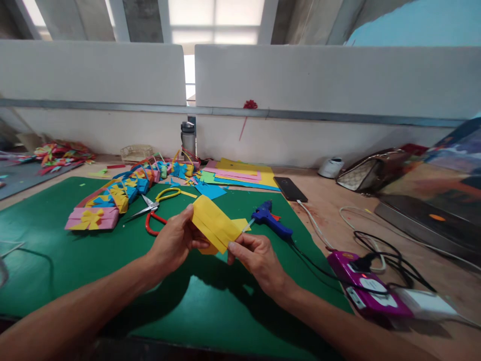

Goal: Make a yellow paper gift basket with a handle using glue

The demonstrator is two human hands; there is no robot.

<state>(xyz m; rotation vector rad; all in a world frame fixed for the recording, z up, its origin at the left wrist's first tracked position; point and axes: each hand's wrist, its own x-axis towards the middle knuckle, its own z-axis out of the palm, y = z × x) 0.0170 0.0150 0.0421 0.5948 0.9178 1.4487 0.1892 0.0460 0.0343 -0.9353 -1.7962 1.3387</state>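
Two bare forearms reach in from the bottom edge over a green mat (56, 250) on a wooden table (330, 200). Both hands hold one piece of folded yellow paper (214, 223) in the air just above the middle of the mat. The left hand (175, 240) is clamped on the paper's left end, thumb on top and fingers curled beneath. The right hand (255, 258) pinches the lower right edge between thumb and forefinger. The paper tilts down to the right and shows long parallel folds or cuts. Just behind it, a blue glue gun (268, 218) lies on the mat with its nozzle pointing at the paper, and a black cord runs from it to the right. Behind the left hand lie scissors (154, 205) with one yellow and one red handle. Farther left, a curved row of pink, blue and yellow paper pieces (112, 198) stretches across the mat, each topped with a bow. Flat coloured sheets (240, 175) are stacked at the mat's far edge, with a dark phone (290, 189) beside them. On the right, near the table's front edge, sits a purple device (361, 283) among tangled cables. A white partition (300, 80) closes off the back of the table.
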